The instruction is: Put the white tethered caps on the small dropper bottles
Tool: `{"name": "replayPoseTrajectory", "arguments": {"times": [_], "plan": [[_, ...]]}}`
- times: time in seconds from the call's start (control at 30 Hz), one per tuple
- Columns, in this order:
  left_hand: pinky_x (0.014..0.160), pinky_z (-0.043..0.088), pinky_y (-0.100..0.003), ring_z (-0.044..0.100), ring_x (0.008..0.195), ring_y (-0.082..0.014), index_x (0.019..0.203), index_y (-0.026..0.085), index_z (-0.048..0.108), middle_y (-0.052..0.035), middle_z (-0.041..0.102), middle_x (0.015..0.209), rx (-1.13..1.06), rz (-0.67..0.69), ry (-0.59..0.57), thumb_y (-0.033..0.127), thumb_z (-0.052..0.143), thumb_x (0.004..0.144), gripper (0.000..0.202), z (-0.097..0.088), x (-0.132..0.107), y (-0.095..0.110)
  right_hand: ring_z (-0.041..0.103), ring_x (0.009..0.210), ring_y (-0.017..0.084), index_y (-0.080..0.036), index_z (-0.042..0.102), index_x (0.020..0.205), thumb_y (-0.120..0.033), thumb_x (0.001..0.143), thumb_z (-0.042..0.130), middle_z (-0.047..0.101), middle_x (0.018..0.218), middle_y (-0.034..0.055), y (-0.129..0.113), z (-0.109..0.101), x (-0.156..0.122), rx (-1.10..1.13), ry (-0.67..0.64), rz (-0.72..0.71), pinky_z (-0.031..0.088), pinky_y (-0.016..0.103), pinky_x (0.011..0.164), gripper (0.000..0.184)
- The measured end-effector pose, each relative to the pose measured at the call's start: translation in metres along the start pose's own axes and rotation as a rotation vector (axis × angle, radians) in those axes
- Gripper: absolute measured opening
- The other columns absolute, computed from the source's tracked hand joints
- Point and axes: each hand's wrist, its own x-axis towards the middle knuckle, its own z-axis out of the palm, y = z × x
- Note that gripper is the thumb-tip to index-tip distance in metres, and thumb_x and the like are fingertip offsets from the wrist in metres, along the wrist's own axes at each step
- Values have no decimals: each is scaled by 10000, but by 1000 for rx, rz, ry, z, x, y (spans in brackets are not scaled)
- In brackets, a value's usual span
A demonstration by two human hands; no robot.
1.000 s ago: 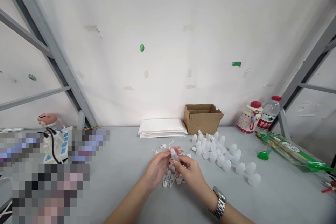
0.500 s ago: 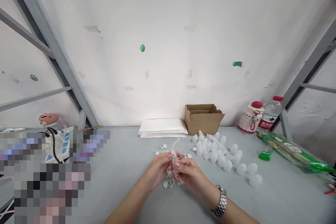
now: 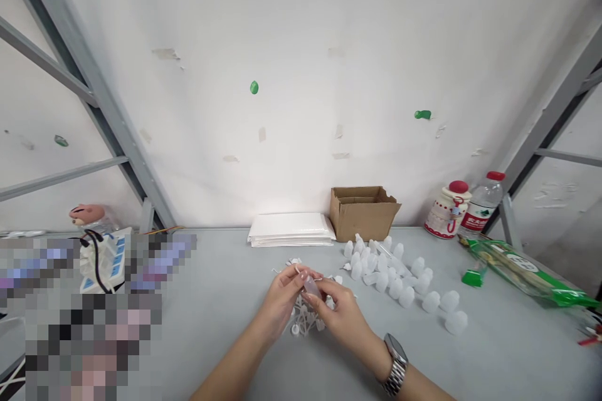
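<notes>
Right hand [image 3: 342, 308]: translucent bottle [image 3: 311, 288] is pinched, tilted, at near centre over the table [image 3: 216, 288]; its top is pinched by the left hand [image 3: 281, 301]. White tubed caps [image 3: 295, 329] are scattered below.

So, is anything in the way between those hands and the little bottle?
Nothing visible: the right hand holds the little bottle, and the left hand is at its upper end. White pieces with thin tubes lie on the table beneath, not between.
</notes>
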Motion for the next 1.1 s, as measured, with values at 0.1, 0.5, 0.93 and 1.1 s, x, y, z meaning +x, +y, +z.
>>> {"name": "replayPoseTrajectory", "arguments": {"times": [0.1, 0.5, 0.93, 1.1], "plan": [[719, 441, -281, 594, 759, -170, 739, 141, 635, -74, 654, 844, 0, -9, -19, 407, 633, 719, 267, 1, 1, -3, 395, 546, 108, -157, 552, 583, -419, 757, 552, 458, 541, -25, 0, 1, 2, 141, -29, 91, 314, 236, 526, 315], [576, 437, -252, 582, 611, -141, 829, 120, 691, -104, 674, 874, 67, -38, -3, 466, 598, 727, 372, -2, 0, -1, 446, 412, 61, -135, 555, 600, -462, 713, 626, 543, 520, -18, 3, 3, 6, 840, -299, 278, 326, 208, 443, 353], [707, 446, -272, 582, 894, -200, 783, 168, 655, -78, 650, 960, -158, -40, -14, 441, 632, 716, 282, -4, 1, -5, 508, 472, 81, -147, 559, 682, -396, 706, 658, 583, 555, -21, 0, -2, 8, 796, -214, 279, 382, 217, 498, 269], [748, 442, -304, 605, 775, -183, 842, 144, 665, -95, 657, 947, -63, -37, -30, 486, 602, 721, 368, -1, 0, -6, 456, 458, 64, -120, 562, 652, -378, 747, 630, 564, 548, 1, 2, -1, 6, 1049, -262, 310, 323, 208, 493, 283]]}}
